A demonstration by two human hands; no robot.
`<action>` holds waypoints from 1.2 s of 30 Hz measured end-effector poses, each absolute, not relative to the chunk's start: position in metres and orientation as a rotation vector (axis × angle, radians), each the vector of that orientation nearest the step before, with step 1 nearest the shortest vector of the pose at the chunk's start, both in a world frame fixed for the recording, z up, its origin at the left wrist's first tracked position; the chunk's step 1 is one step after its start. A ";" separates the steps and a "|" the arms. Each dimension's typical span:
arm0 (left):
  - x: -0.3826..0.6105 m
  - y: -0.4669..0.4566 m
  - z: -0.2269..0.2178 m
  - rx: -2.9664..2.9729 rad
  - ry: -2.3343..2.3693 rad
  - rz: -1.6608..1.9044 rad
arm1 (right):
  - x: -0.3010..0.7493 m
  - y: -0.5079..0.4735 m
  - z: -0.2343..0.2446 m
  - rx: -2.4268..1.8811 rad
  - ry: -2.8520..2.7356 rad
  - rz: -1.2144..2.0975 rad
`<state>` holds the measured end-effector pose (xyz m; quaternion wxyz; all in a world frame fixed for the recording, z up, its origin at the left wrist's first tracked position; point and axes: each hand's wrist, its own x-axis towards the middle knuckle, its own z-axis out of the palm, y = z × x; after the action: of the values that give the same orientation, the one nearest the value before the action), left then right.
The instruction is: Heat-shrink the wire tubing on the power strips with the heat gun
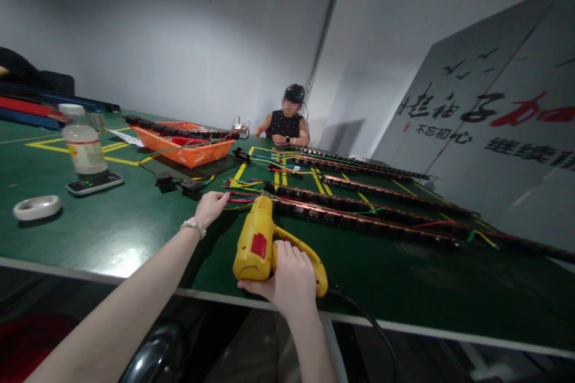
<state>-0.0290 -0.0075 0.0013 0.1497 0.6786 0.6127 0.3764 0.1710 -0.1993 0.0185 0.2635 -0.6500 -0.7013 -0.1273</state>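
Note:
My right hand (294,275) is wrapped round the handle of a yellow heat gun (254,239). The gun's nozzle points away from me, at the wires on the table. My left hand (211,208), with a bracelet at the wrist, pinches the ends of several coloured wires (242,196). These wires run right into a long dark bar with copper-coloured strips (359,222), lying on the green tabletop. Part of the wires is hidden behind the nozzle. A black cord (359,305) leaves the gun's handle and hangs over the table's near edge.
More long bars (390,188) lie across the table to the right. An orange basket (193,155) holds parts at centre left. Black connectors (166,181), a bottle (83,140), a phone (95,184) and a white ring-shaped object (37,208) are left. A person (287,122) sits opposite.

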 end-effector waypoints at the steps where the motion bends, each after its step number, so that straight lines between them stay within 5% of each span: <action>1: -0.029 -0.007 0.001 1.945 1.762 1.077 | 0.169 -0.201 0.018 -1.760 -1.897 -0.342; 36: -0.029 -0.007 0.003 1.960 1.759 1.038 | 0.128 -0.214 0.016 -1.575 -1.994 -0.238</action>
<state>-0.0289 -0.0069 0.0027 0.1546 0.6841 0.6140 0.3621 0.1280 -0.2143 0.0163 0.2907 -0.5904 -0.7476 -0.0891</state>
